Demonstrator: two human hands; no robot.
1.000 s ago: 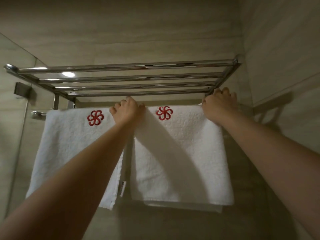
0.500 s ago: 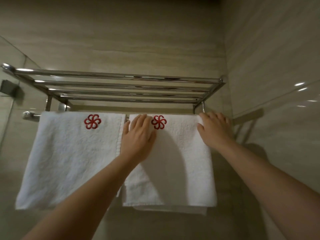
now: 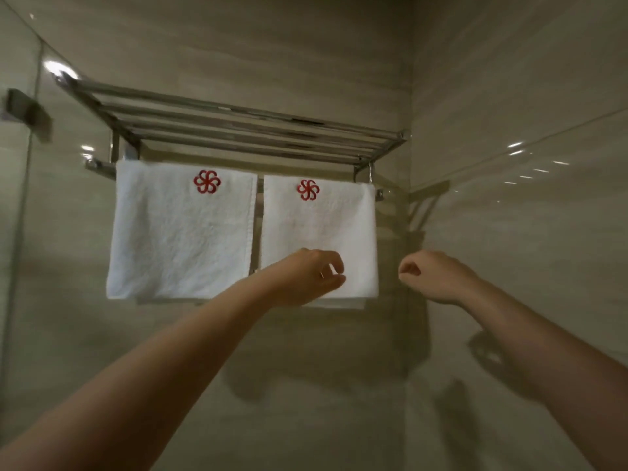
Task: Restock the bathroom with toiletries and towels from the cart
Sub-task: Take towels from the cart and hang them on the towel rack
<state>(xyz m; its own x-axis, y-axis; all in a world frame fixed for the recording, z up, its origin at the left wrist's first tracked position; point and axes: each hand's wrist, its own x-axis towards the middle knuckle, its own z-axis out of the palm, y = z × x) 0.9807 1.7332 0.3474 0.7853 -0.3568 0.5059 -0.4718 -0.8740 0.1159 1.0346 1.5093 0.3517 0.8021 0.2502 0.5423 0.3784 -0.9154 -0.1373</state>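
The rack (image 3: 238, 130) was polished, shiny metal. Both towels, the left one (image 3: 180, 239) and the right one (image 3: 323, 226), were white looped cloth, matt and nubbly, with red stitched emblems. The wall tiles (image 3: 509, 96) looked smooth and glossy.

Both white towels (image 3: 180, 239) carry a red flower emblem (image 3: 207, 181); the rack (image 3: 238, 120) is silver, the wall (image 3: 238, 39) beige.

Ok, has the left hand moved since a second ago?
Yes. The left hand has dropped from the top edge of the right towel, level with its red logo, to near the towel's bottom hem, and it holds nothing.
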